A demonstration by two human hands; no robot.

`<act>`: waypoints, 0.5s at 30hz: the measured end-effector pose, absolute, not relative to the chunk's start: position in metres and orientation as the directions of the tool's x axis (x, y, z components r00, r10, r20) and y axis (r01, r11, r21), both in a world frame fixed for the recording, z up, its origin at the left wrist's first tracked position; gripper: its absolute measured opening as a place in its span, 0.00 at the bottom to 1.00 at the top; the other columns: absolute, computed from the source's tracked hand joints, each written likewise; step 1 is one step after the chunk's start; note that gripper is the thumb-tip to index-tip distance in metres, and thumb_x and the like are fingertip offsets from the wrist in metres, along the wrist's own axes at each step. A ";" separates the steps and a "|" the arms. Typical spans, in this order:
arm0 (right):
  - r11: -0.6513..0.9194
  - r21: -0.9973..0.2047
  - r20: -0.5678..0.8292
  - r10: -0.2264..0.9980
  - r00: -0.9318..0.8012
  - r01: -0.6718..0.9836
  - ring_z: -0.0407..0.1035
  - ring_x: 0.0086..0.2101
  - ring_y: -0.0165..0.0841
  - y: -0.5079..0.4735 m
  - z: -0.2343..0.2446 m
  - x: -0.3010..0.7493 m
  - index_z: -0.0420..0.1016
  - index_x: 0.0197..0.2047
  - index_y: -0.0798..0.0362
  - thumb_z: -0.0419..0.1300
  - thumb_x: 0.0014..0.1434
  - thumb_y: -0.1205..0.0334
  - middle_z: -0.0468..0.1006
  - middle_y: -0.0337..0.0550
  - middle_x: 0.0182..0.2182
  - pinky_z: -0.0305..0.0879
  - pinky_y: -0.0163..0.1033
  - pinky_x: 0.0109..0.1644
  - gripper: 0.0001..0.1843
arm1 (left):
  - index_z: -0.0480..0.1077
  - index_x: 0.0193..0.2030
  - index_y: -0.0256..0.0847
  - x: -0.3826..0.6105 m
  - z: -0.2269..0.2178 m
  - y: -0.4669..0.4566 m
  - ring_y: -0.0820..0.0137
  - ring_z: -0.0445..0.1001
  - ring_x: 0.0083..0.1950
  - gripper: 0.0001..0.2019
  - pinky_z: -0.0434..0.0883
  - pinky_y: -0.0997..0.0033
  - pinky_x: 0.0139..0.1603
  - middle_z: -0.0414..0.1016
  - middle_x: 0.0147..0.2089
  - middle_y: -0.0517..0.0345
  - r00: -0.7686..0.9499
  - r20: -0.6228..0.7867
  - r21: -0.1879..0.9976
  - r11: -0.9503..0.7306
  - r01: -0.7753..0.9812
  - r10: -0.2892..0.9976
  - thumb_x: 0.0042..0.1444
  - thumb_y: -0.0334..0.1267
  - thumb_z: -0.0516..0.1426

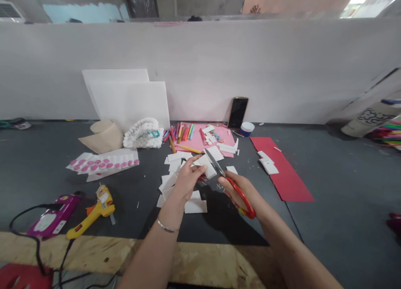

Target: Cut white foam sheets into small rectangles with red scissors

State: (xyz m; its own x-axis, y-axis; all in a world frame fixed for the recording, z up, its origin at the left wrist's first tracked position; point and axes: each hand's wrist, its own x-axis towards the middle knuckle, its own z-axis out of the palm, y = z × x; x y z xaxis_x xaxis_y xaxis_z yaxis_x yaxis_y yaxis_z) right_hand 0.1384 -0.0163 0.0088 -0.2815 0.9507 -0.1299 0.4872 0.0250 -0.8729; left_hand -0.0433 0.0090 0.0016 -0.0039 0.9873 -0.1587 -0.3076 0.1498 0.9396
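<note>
My left hand (190, 176) pinches a small piece of white paper (208, 167) by its left side. In my right hand (235, 188) is a pair of scissors (239, 193) with red handles, my fingers wrapped round the grips. The metal blades point up and left and lie over the paper piece; I cannot tell whether they are closed on it. Several loose white paper pieces (196, 202) lie on the dark table beneath and left of my hands. Small scraps are scattered under the scissors.
A yellow glue gun (94, 211) and a purple power strip (52, 216) with cords lie at left. Markers (184, 132) rest on pink paper (200, 135). A phone (238, 112) leans on the wall beside a small jar (247, 129). Red paper (290, 178) lies at right.
</note>
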 end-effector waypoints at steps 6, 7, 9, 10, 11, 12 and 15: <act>-0.069 -0.955 -0.110 0.986 -0.126 0.289 0.56 0.16 0.26 -0.009 0.011 0.152 0.66 0.39 0.50 0.50 0.61 0.34 0.62 0.31 0.21 0.56 0.32 0.18 0.26 | 0.71 0.52 0.41 -0.047 -0.002 0.010 0.75 0.70 0.26 0.27 0.65 0.77 0.22 0.69 0.30 0.63 -0.052 -0.125 0.970 0.111 -0.218 0.991 0.44 0.42 0.67; -0.050 -0.951 -0.085 0.991 -0.103 0.304 0.57 0.17 0.26 -0.007 0.012 0.156 0.66 0.39 0.50 0.51 0.60 0.34 0.63 0.31 0.21 0.56 0.32 0.19 0.25 | 0.71 0.52 0.42 -0.048 -0.003 0.011 0.75 0.69 0.26 0.27 0.65 0.78 0.21 0.69 0.32 0.63 -0.070 -0.116 0.975 0.100 -0.200 0.991 0.44 0.41 0.67; 0.016 -0.926 -0.013 0.997 -0.073 0.377 0.60 0.19 0.27 -0.002 0.013 0.164 0.66 0.39 0.49 0.53 0.60 0.35 0.66 0.34 0.23 0.58 0.33 0.21 0.24 | 0.71 0.53 0.42 -0.052 -0.007 0.014 0.75 0.69 0.26 0.26 0.63 0.78 0.20 0.69 0.31 0.62 -0.090 -0.099 0.984 0.084 -0.160 0.991 0.45 0.40 0.65; 0.058 -0.902 0.033 0.997 -0.065 0.427 0.62 0.20 0.29 0.001 0.014 0.168 0.67 0.40 0.49 0.54 0.60 0.36 0.68 0.35 0.24 0.60 0.34 0.23 0.23 | 0.71 0.54 0.43 -0.054 -0.009 0.015 0.75 0.68 0.25 0.26 0.62 0.78 0.19 0.69 0.30 0.63 -0.098 -0.091 0.988 0.077 -0.134 0.991 0.46 0.39 0.64; 0.103 -0.871 0.083 0.995 -0.063 0.480 0.65 0.22 0.30 0.003 0.015 0.171 0.67 0.42 0.49 0.54 0.60 0.37 0.70 0.37 0.25 0.62 0.35 0.26 0.23 | 0.70 0.54 0.42 -0.057 -0.011 0.017 0.74 0.68 0.25 0.25 0.61 0.78 0.19 0.68 0.28 0.64 -0.112 -0.081 0.992 0.070 -0.102 0.990 0.46 0.38 0.64; 0.143 -0.835 0.122 0.990 -0.075 0.531 0.66 0.24 0.32 0.006 0.017 0.175 0.67 0.45 0.49 0.55 0.60 0.39 0.72 0.38 0.27 0.63 0.36 0.29 0.22 | 0.70 0.53 0.43 -0.059 -0.013 0.018 0.73 0.68 0.24 0.24 0.60 0.78 0.18 0.68 0.26 0.64 -0.129 -0.069 0.996 0.062 -0.061 0.989 0.47 0.37 0.63; 0.219 -0.711 0.147 0.976 -0.163 0.668 0.70 0.29 0.35 0.019 0.021 0.178 0.64 0.51 0.48 0.57 0.61 0.44 0.76 0.40 0.31 0.64 0.38 0.34 0.21 | 0.71 0.48 0.44 -0.066 -0.017 0.020 0.71 0.68 0.23 0.18 0.60 0.76 0.21 0.70 0.25 0.64 -0.198 -0.009 0.995 0.028 0.093 0.980 0.48 0.35 0.61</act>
